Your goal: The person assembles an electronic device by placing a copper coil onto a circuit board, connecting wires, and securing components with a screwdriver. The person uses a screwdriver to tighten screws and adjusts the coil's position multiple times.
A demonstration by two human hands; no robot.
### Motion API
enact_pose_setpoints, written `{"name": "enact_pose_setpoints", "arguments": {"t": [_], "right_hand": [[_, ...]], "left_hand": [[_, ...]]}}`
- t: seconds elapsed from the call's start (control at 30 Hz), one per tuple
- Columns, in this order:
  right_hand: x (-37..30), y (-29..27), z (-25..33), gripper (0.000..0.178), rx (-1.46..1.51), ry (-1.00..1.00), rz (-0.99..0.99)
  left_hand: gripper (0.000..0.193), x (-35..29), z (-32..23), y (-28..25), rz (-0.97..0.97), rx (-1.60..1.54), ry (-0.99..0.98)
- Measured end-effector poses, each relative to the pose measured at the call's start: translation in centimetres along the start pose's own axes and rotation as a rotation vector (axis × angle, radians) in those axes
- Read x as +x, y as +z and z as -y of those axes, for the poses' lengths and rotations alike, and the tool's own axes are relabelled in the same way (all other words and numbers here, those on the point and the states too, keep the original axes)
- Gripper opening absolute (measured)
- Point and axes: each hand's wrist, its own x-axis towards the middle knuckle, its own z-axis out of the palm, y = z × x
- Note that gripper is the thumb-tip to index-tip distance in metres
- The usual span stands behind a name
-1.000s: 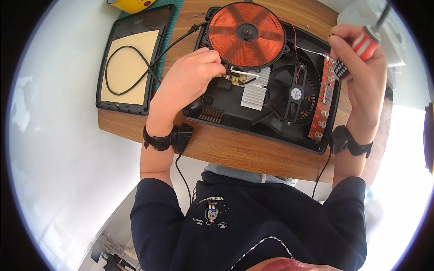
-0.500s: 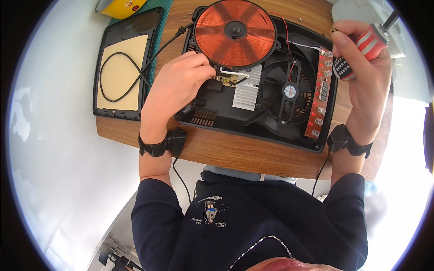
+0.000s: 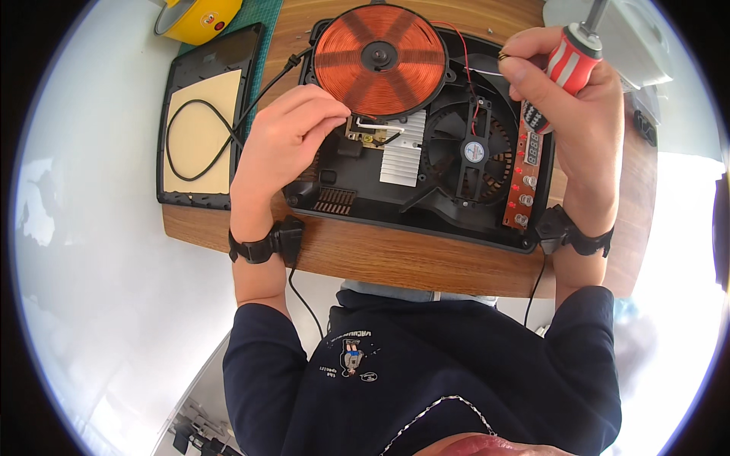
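Note:
An opened induction cooker base in black plastic lies before me. Its round copper coil sits at the far left part, overlapping a finned silver heat sink and a small circuit board. My left hand is at the coil's near left edge, thumb and fingertips pinched together; what they hold, if anything, is too small to tell. In my right hand a red, grey and black screwdriver rests against the palm, shaft pointing up and away. Its thumb and forefinger pinch a small brass-coloured piece.
A black fan and a brown button board fill the base's right part. Left lies a black-framed panel with a black cord across it. A yellow pot stands at the far left, a white container far right.
My left hand has drawn slightly back from the circuit board to the coil's edge. My right hand has moved left over the button board with the screwdriver. The base appears slightly further left.

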Motion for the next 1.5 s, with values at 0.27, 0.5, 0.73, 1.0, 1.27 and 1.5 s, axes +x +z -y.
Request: {"name": "enact_pose_setpoints", "arguments": {"t": [0.27, 0.5, 0.73, 1.0, 1.27, 1.5], "right_hand": [[-0.5, 1.7, 0.6, 0.014, 0.209, 0.162, 0.265], [-1.1, 2.2, 0.4, 0.015, 0.277, 0.031, 0.308], [-1.0, 1.8, 1.3, 0.013, 0.327, 0.088, 0.173], [-0.9, 1.5, 0.8, 0.022, 0.512, 0.190, 0.265], [-0.4, 1.4, 1.5, 0.040, 0.404, 0.225, 0.324], [-0.3, -0.5, 1.6, 0.046, -0.270, -0.242, 0.096]], "left_hand": [[0.022, 1.1, -2.8, -0.6, -0.166, -0.251, 0.062], [0.027, 4.1, -7.7, -1.3, -0.018, -0.722, -0.087], [0.023, 6.4, -9.0, 0.3, -0.112, -0.795, -0.048], [0.022, 7.6, -8.4, 0.6, -0.076, -0.885, 0.075], [0.019, 7.6, -7.8, 1.1, -0.118, -0.987, 0.001], [0.012, 8.0, -5.9, 0.7, -0.325, -1.224, -0.074]]}}
